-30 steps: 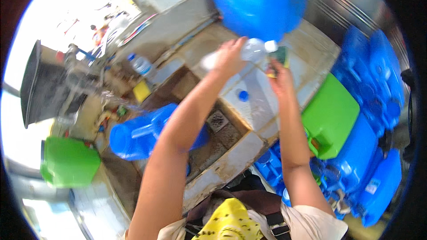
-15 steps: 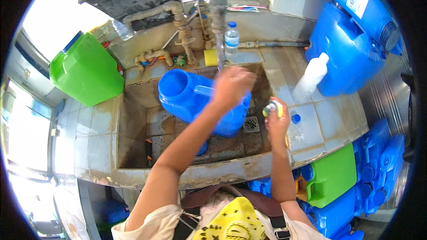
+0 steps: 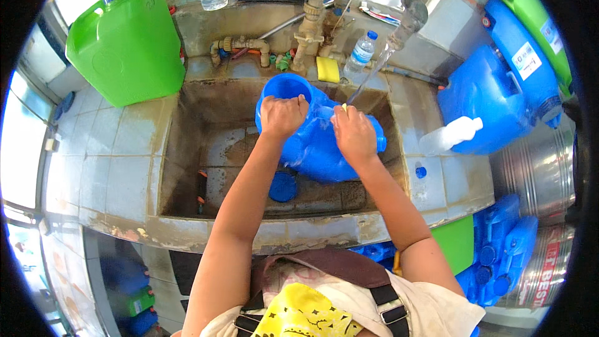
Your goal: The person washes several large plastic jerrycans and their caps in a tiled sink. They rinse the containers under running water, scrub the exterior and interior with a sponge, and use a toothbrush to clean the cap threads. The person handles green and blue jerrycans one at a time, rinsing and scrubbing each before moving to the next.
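A blue plastic jug (image 3: 321,159) lies tilted in the tiled sink (image 3: 187,175), its wide round mouth facing up at the left. My left hand (image 3: 282,114) is closed over the rim of that mouth. On the jug's upper side, by its handle, rests my right hand (image 3: 357,137), fingers curled round a sponge (image 3: 344,107), of which only a pale yellow bit shows. Water (image 3: 372,78) streams from the pipe spout behind and falls near the right hand. A round blue lid (image 3: 283,186) lies on the sink bottom below the jug.
A green jerrycan (image 3: 125,43) stands on the left ledge. Behind the sink are a yellow sponge (image 3: 327,69), a water bottle (image 3: 362,53) and pipes (image 3: 309,31). To the right are a white bottle (image 3: 452,135), a small blue cap (image 3: 421,172) and large blue containers (image 3: 483,100).
My left hand has moved left from the jug's handle area to its mouth rim. My right hand has brought the sponge from the right ledge onto the jug. The view has shifted.
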A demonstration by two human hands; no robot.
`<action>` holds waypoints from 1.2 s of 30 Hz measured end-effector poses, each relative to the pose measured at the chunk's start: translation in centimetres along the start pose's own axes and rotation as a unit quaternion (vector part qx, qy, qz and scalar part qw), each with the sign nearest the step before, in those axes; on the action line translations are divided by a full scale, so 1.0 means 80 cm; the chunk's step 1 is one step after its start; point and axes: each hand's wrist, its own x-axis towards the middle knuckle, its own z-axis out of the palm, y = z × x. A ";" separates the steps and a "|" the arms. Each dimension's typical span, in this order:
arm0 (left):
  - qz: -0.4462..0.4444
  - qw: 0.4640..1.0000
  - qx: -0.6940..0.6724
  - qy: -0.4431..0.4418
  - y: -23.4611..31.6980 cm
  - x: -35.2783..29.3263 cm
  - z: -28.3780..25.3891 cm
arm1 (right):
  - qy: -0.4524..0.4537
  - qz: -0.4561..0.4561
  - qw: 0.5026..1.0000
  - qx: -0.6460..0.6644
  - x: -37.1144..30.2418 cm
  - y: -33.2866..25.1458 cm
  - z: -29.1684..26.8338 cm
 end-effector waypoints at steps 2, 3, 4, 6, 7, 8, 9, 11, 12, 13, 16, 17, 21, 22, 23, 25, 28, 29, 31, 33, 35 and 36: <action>-0.019 0.999 -0.005 -0.031 -0.002 0.000 -0.003 | -0.090 0.067 0.993 0.035 0.014 -0.005 0.012; -0.014 0.998 -0.014 -0.061 -0.002 -0.001 -0.003 | -0.099 0.056 0.993 0.042 0.032 -0.013 0.019; -0.033 0.997 -0.005 -0.064 -0.005 -0.001 -0.004 | -0.129 0.053 0.989 0.046 0.055 -0.020 0.027; -0.077 0.993 0.026 -0.087 -0.005 0.001 -0.002 | -0.160 0.028 0.986 0.036 0.070 -0.021 0.022; -0.072 0.992 0.014 -0.100 -0.006 0.003 -0.001 | -0.157 0.002 0.986 0.048 0.075 -0.019 0.019; -0.071 0.992 0.017 -0.098 -0.003 0.008 0.003 | -0.140 -0.030 0.988 0.059 0.065 -0.011 0.008; -0.076 0.993 0.027 -0.085 -0.002 0.014 0.006 | -0.134 -0.059 0.987 0.063 0.049 0.000 -0.002; -0.041 0.994 0.005 -0.099 0.005 0.023 0.015 | -0.123 -0.012 0.988 0.090 0.017 0.022 -0.015; -0.032 0.996 -0.004 -0.086 0.005 0.027 0.019 | -0.129 0.015 0.989 0.076 0.013 0.031 -0.012; 0.008 0.996 -0.040 -0.083 0.008 0.028 0.023 | -0.181 0.076 0.980 0.038 0.008 0.037 -0.009; -0.035 0.997 -0.013 -0.062 0.003 0.024 0.025 | -0.240 0.047 0.964 0.102 0.038 0.029 0.019; -0.070 0.995 0.016 -0.068 0.000 0.020 0.024 | -0.232 0.052 0.962 0.132 0.047 0.021 0.025; -0.013 0.995 0.057 0.079 0.008 0.007 0.025 | -0.067 -0.045 0.976 0.204 0.002 0.003 -0.001; -0.052 0.996 0.074 0.014 0.010 0.006 0.025 | -0.045 -0.043 0.979 0.194 -0.034 0.008 -0.018; -0.065 0.995 0.079 0.016 0.015 0.005 0.025 | -0.026 -0.058 0.984 0.167 -0.061 0.017 -0.030; -0.076 0.994 0.078 -0.025 0.023 0.006 0.025 | 0.034 0.057 0.958 0.278 -0.091 0.033 -0.028; -0.068 0.996 -0.041 -0.045 0.047 0.000 0.026 | 0.060 0.192 0.884 0.422 -0.092 0.075 -0.008; -0.030 0.997 -0.076 0.002 0.057 -0.004 0.028 | 0.049 0.219 0.852 0.473 -0.089 0.089 0.000; -0.060 0.993 -0.090 -0.052 0.085 -0.023 0.030 | 0.103 0.325 0.767 0.544 -0.093 0.109 0.008; -0.109 0.991 -0.072 -0.014 0.109 -0.037 0.036 | 0.104 0.443 0.705 0.544 -0.115 0.107 0.014; -0.121 0.985 -0.120 -0.030 0.128 -0.050 0.037 | 0.182 0.406 0.827 0.343 -0.156 0.071 0.027; -0.119 0.983 -0.125 -0.056 0.132 -0.050 0.036 | 0.237 0.376 0.849 0.286 -0.175 0.042 0.037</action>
